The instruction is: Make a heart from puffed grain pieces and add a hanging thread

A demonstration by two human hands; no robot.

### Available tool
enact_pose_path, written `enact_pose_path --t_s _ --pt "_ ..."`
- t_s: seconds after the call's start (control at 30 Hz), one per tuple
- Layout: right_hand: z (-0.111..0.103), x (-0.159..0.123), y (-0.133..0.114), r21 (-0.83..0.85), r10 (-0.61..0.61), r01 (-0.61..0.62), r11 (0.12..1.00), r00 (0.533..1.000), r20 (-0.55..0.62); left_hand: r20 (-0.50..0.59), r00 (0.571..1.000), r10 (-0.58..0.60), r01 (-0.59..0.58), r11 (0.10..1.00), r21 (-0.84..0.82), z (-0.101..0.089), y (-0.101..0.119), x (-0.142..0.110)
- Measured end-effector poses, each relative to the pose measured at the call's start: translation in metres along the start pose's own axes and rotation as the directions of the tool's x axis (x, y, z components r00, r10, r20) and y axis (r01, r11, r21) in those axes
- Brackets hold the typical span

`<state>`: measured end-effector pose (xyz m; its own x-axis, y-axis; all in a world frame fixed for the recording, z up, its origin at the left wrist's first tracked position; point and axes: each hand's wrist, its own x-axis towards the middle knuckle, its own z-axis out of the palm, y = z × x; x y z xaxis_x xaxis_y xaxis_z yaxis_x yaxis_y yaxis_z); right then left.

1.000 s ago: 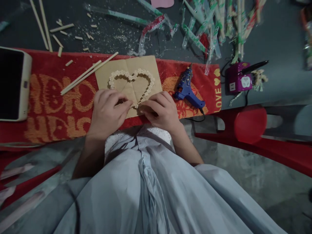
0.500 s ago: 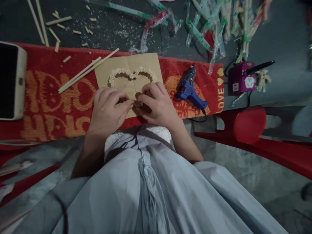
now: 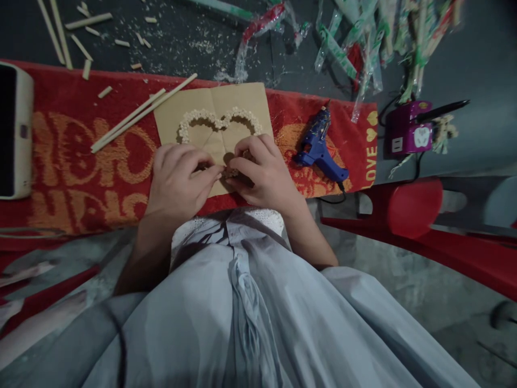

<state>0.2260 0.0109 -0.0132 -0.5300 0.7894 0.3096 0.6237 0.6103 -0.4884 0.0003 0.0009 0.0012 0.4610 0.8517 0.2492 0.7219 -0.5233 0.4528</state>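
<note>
A brown paper sheet [image 3: 226, 99] lies on a red towel [image 3: 81, 161] with a heart outline [image 3: 218, 119] of small pale wooden pieces on it. My left hand [image 3: 177, 180] and my right hand [image 3: 264, 172] rest over the heart's lower half, fingers curled and pinched together at its bottom tip. The fingertips press on the small pieces there; the heart's lower part is hidden under both hands.
A blue glue gun [image 3: 319, 148] lies on the towel right of the paper. Two chopsticks [image 3: 137, 116] lie at the left, a phone [image 3: 14, 132] at the far left. A purple socket box [image 3: 407, 134], plastic wrappers [image 3: 363, 37], wood scraps [image 3: 86, 40] and a red stool [image 3: 416, 210] surround.
My right hand moved up and left over the heart's right side and bottom tip. My left hand stayed put. The view shifted slightly.
</note>
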Motion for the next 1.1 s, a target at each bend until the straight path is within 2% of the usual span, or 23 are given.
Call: enact_pose_path --t_s 0.13,0.23,0.4,0.57,0.87,1.1 --pt "-0.010 -0.003 0.005 0.024 0.013 -0.013 1.000 1.000 0.008 -0.036 0.999 0.030 -0.029 0.999 0.031 -0.001 -0.002 -0.003" --pt "-0.023 -0.009 0.011 0.033 0.059 -0.058 0.998 0.998 -0.033 -0.075 0.995 0.060 -0.057 0.997 0.042 -0.004 -0.003 -0.006" --pt "-0.035 -0.021 0.012 0.051 0.147 -0.142 0.989 0.983 -0.109 -0.160 0.987 -0.005 0.009 1.000 0.028 -0.005 -0.002 -0.014" --pt "-0.027 -0.023 0.002 0.050 0.211 -0.208 0.977 0.976 -0.060 -0.254 0.964 -0.085 0.088 0.996 0.002 0.004 -0.002 -0.020" --pt "-0.006 -0.019 -0.010 0.013 0.246 -0.246 0.969 0.961 -0.130 -0.172 0.962 -0.212 0.210 0.977 -0.032 0.012 -0.013 -0.014" --pt "-0.001 -0.016 -0.018 0.049 0.162 -0.158 0.986 0.985 -0.068 -0.182 0.959 -0.217 0.222 0.975 0.007 0.012 -0.011 -0.012"
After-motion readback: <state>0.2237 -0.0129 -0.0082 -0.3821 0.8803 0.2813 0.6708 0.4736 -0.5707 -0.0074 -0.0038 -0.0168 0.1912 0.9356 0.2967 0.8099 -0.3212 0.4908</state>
